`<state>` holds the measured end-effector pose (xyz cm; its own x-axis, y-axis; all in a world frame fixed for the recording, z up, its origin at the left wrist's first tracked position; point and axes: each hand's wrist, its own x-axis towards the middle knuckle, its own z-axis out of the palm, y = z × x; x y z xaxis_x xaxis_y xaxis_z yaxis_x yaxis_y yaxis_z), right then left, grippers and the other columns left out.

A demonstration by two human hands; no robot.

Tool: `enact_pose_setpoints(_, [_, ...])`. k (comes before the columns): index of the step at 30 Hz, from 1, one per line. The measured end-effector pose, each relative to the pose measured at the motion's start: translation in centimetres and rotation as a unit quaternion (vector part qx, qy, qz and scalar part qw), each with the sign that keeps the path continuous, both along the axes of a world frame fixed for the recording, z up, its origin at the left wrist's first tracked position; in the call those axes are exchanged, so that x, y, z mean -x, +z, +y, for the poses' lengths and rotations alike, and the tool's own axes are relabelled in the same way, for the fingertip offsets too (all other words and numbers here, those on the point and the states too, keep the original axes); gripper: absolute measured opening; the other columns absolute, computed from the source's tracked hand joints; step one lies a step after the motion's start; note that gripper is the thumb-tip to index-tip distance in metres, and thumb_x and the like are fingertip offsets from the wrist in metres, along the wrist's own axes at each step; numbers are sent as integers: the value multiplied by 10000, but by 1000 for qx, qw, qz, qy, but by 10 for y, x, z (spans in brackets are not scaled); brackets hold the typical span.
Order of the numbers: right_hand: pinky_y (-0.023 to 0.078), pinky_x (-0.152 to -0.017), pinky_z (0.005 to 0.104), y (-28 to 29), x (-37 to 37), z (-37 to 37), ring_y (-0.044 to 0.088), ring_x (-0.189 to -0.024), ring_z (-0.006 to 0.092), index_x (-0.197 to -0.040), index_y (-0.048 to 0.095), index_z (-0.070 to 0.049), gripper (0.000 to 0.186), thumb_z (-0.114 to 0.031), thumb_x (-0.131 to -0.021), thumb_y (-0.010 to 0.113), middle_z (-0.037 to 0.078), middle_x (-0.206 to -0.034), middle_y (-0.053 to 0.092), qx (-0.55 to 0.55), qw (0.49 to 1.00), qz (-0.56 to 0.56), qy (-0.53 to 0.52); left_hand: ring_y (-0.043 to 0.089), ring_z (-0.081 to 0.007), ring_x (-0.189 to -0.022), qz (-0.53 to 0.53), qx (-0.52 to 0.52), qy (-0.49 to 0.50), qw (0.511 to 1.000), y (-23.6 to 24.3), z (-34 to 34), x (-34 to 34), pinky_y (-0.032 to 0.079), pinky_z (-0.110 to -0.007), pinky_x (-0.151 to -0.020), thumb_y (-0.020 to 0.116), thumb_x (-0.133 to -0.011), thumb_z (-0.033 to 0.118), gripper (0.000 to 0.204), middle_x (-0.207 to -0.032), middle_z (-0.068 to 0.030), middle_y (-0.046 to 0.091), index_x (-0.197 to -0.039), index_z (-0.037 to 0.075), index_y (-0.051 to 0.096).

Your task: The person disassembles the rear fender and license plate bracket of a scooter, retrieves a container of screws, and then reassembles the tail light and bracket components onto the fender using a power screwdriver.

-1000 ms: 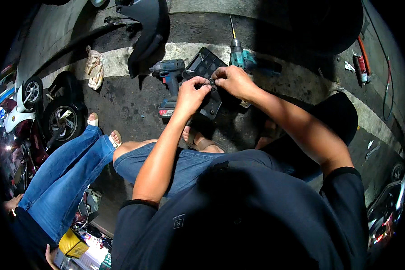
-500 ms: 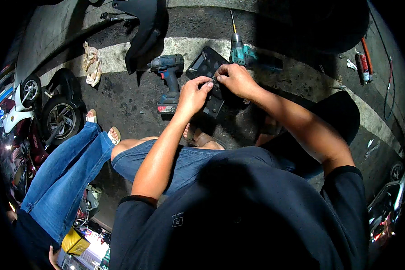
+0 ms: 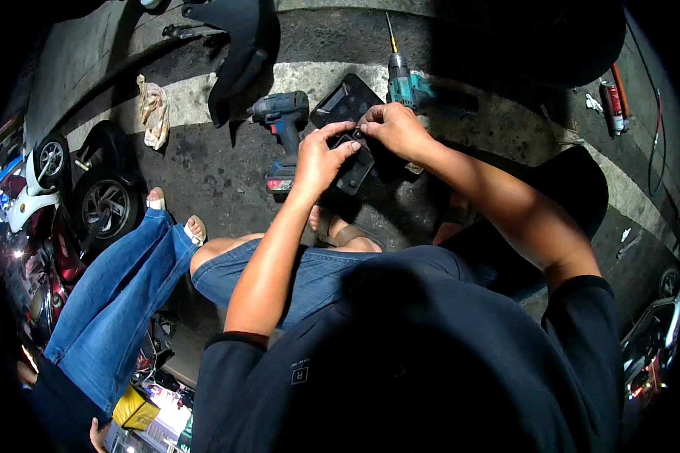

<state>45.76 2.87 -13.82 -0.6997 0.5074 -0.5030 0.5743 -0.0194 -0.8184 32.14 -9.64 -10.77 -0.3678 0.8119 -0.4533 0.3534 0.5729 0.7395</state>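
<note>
Over a black plastic case [image 3: 347, 102] my two hands meet fingertip to fingertip at a small dark part [image 3: 357, 132], too small to name. My right hand [image 3: 397, 134] pinches it between thumb and forefinger. Curved around it from the other side, my left hand [image 3: 323, 157] has its thumb and forefinger at the part, with a gap between them. Left of the case lies a dark cordless impact wrench [image 3: 281, 121] with a red-marked battery [image 3: 280, 181]. A teal cordless drill [image 3: 402, 84] with a long bit lies just beyond my right hand.
A curved black panel [image 3: 242, 60] and a crumpled cloth [image 3: 153, 112] lie farther off. A red-and-white can [image 3: 616, 109] is at the far right. Another person's jeans [image 3: 109, 294] and parked scooters with a wheel [image 3: 104, 204] are on the left. A black rounded object [image 3: 567, 189] sits beside my right arm.
My left thumb and forefinger have parted a little around the small part. The right hand has shifted slightly upward, still pinching. The view has moved slightly.
</note>
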Motion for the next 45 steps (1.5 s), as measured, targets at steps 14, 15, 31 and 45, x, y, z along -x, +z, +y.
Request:
enact_pose_setpoints(14, [496, -766, 442, 10, -3, 3, 637, -857, 360, -916, 703, -82, 285, -329, -813, 606, 179, -845, 668, -34, 998, -59, 17, 628, -198, -902, 64, -5, -18, 998, 21, 14, -11, 468, -301, -831, 721, -731, 110, 323, -940, -129, 686, -1042, 34, 675])
enact_pose_setpoints(15, [496, -766, 442, 9, -4, 2, 637, -857, 360, -916, 703, -82, 285, -329, -813, 606, 179, -845, 668, -36, 997, -59, 17, 631, -248, -895, 75, -24, -10, 997, 20, 12, -10, 473, -330, -823, 720, -721, 113, 311, -927, -141, 678, -1021, 48, 675])
enact_pose_setpoints(31, [345, -403, 236, 41, 0, 0, 474, -444, 101, -761, 587, -89, 208, -266, -834, 670, -13, -577, 509, 395, 899, 2, -191, 561, -351, -1109, 94, -151, 28, 984, 51, 11, -19, 434, -391, -944, 613, -737, 20, 615, -1211, -186, 565, -1321, 87, 430])
enact_pose_setpoints(45, [540, -585, 305, 53, 15, -8, 603, -642, 168, -903, 515, -64, 115, -147, -839, 563, 47, -770, 541, 479, 824, 66, -294, 597, -302, -1072, 91, -249, 28, 964, 65, 3, -20, 467, -370, -905, 628, -759, -10, 774, -1188, -215, 565, -1417, 88, 233])
